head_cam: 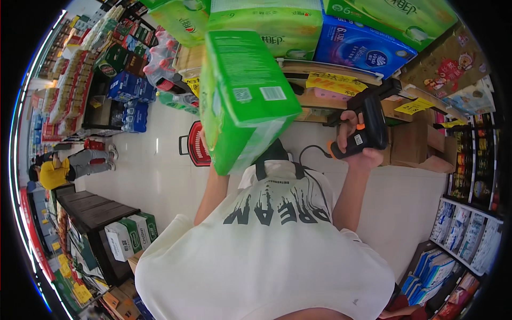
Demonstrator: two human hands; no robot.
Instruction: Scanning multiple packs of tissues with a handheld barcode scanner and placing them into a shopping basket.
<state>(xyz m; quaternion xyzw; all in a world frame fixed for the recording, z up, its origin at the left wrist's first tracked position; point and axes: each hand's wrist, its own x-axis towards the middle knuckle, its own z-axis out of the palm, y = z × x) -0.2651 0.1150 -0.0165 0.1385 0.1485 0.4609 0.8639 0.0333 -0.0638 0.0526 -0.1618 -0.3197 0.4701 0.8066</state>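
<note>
My left hand [203,140], mostly hidden behind it, holds a large green plastic-wrapped tissue pack [252,92] upright before my chest. A printed barcode and a square code show on the pack's near face. My right hand [366,157] is wrapped round the grip of a black and orange handheld barcode scanner [374,124], whose cable [310,149] loops towards my body. Beyond the pack, more green tissue packs [266,24] and a blue Vinda pack [364,48] lie on a wooden shelf with yellow price tags [336,82].
A red shopping basket [198,144] stands on the floor at left. Open cardboard boxes [416,146] are right of the scanner. Bottled drinks [164,60] stand beside the shelf. A person in a yellow top [56,172] is far left; a red sleeve [404,308] shows at lower right.
</note>
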